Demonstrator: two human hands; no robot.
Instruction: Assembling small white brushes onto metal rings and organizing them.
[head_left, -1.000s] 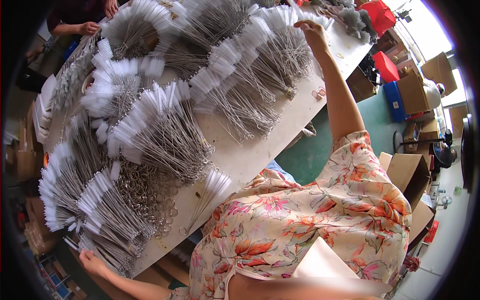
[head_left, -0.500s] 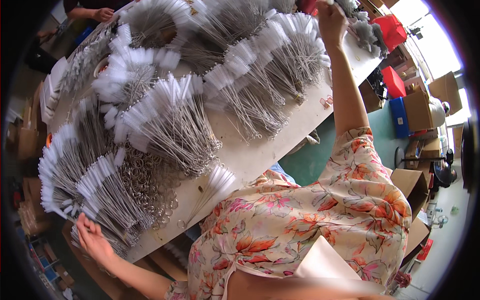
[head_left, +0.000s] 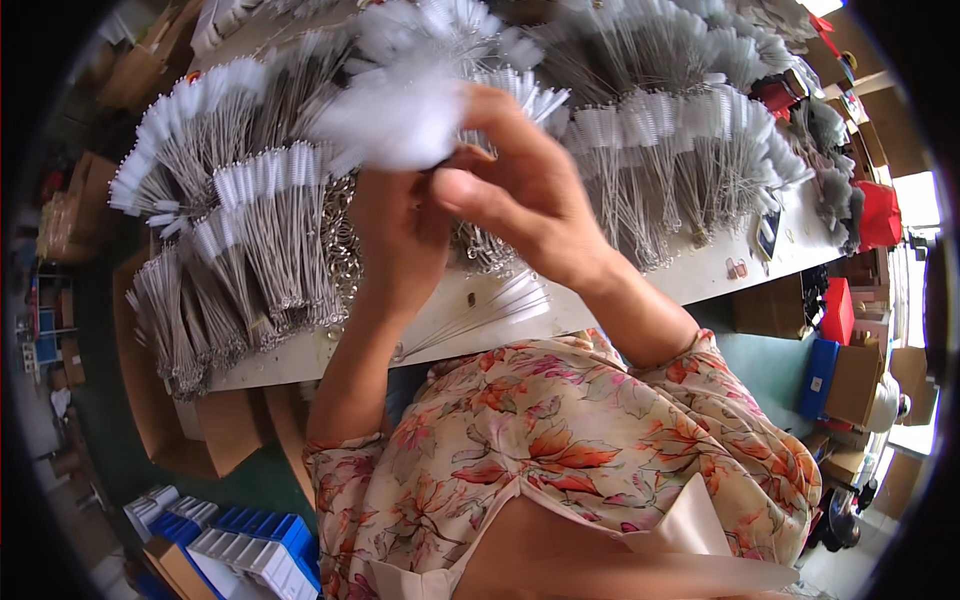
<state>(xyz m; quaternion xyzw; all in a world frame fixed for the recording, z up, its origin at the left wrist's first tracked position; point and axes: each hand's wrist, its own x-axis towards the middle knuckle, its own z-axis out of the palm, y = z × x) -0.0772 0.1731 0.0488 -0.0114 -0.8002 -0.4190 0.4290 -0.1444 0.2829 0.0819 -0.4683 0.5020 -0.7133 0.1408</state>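
My two hands meet above the middle of the table. A bunch of white-bristled wire brushes (head_left: pixel 385 122), smeared by motion, stands up from my left hand (head_left: pixel 402 235), which is closed around it; their stems are hidden. Against it sits my right hand (head_left: pixel 540 195), fingers curled and thumb reaching to the left hand; whatever it pinches is hidden. A few loose brushes (head_left: pixel 505 305) lie fanned out at the table's near edge. Behind the left hand is a heap of metal rings (head_left: pixel 343 235). Bundled brushes (head_left: pixel 265 245) stand in rows to the left, with more bundles (head_left: pixel 650 170) to the right.
The white table (head_left: pixel 690 282) runs across the view. Small reddish clips (head_left: pixel 737 268) and a dark flat object (head_left: pixel 768 235) lie near its right end. Cardboard boxes (head_left: pixel 195 430) and blue-and-white bins (head_left: pixel 255 545) stand below left. A blue crate (head_left: pixel 820 378) is at right.
My right hand has come down from the far right and my left hand has come in from the left; they now meet, with a brush bunch in the left. The view has turned.
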